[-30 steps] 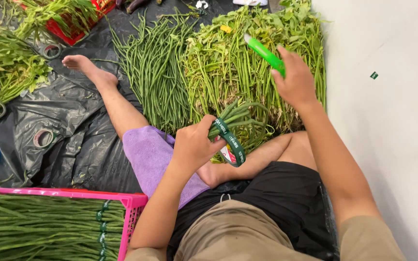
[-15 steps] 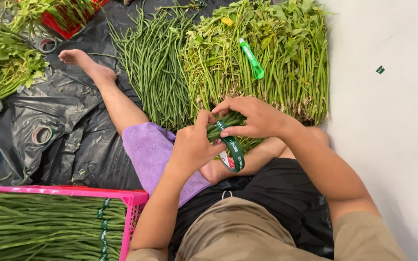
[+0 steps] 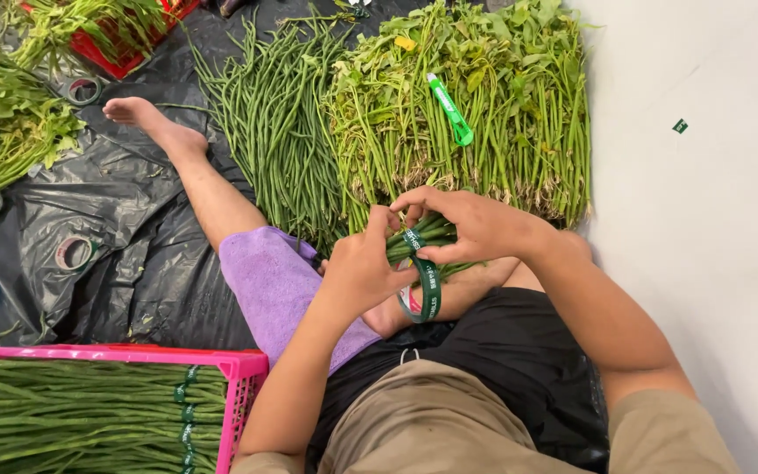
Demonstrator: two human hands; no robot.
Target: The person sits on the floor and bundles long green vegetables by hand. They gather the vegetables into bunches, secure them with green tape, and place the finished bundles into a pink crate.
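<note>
I sit on the floor with a small bundle of green stalks (image 3: 432, 233) over my lap. My left hand (image 3: 363, 263) grips the bundle from the left. My right hand (image 3: 467, 219) is closed over its top and pinches the dark green tape band (image 3: 428, 283) that loops around the stalks. A roll of that tape hangs below the bundle. A green utility knife (image 3: 449, 110) lies on the pile of leafy greens (image 3: 484, 140) just beyond my hands.
Long green beans (image 3: 278, 132) lie left of the leafy pile. A pink crate (image 3: 243, 382) with tied bean bundles stands at lower left. A purple cloth (image 3: 278, 281) covers my left thigh. Black plastic sheeting (image 3: 107, 228) carries tape rolls (image 3: 74, 253). White floor is on the right.
My right hand laid the green knife on the leafy pile, then came down onto the bundle. Both hands now work the tape band together.
</note>
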